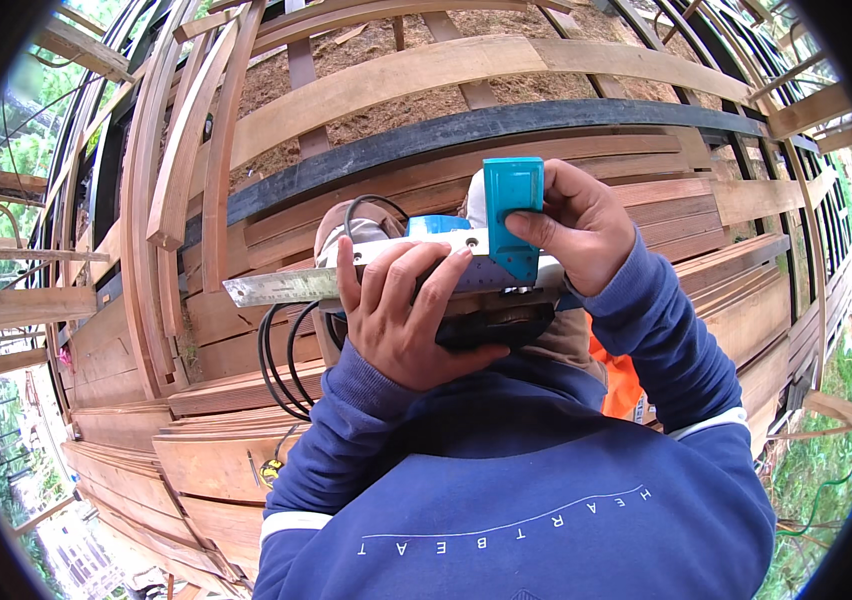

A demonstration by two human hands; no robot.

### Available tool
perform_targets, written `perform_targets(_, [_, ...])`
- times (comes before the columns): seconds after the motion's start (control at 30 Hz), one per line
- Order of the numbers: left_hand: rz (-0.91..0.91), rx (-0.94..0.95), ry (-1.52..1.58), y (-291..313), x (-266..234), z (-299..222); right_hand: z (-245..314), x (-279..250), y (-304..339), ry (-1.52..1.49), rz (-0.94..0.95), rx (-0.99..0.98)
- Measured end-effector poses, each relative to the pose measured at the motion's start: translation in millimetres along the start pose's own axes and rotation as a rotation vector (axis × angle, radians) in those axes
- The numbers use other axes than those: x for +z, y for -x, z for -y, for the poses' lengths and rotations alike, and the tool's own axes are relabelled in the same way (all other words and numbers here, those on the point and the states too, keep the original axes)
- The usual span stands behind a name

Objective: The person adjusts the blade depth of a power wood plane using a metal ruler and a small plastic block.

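Observation:
A power tool with a flat silver base (473, 242), a blue body part (436, 225) and a black part (496, 327) lies across my lap; its exact kind is partly hidden. My left hand (396, 310) grips it, fingers over the base and thumb along the black part. In my right hand (586, 230) is the teal handle of a square (513, 215), pinched between thumb and fingers and standing up against the base's right end. A steel ruled blade (281, 287) sticks out to the left, its middle covered by my left hand.
A black cord (271, 350) loops left of my lap. Stacked timber boards (216, 465) surround me, with a dark metal beam (396, 150) ahead. Long planks (191, 150) lean at the left. A yellow tape measure (271, 472) sits by my left elbow, an orange cloth (618, 385) by my right.

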State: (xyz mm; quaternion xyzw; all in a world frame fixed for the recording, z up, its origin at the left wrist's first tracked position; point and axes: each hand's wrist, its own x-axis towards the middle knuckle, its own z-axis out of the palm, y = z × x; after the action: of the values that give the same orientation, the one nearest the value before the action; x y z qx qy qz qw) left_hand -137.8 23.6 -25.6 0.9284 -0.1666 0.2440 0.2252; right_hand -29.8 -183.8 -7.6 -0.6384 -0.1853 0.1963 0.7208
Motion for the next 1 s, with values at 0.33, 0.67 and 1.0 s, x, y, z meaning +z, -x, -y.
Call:
perform_targets(0.33, [0.004,0.015,-0.085,7,2,-4,-1,-1,3,-0.046,-0.011,-0.026])
perform_targets(0.67, [0.034,0.009,-0.081,8,1,-7,-22,-30,-41,0.052,-0.036,-0.075])
perform_targets(1.0, [0.098,-0.014,0.012,4,1,-9,-28,-30,-42,0.023,-0.038,0.029])
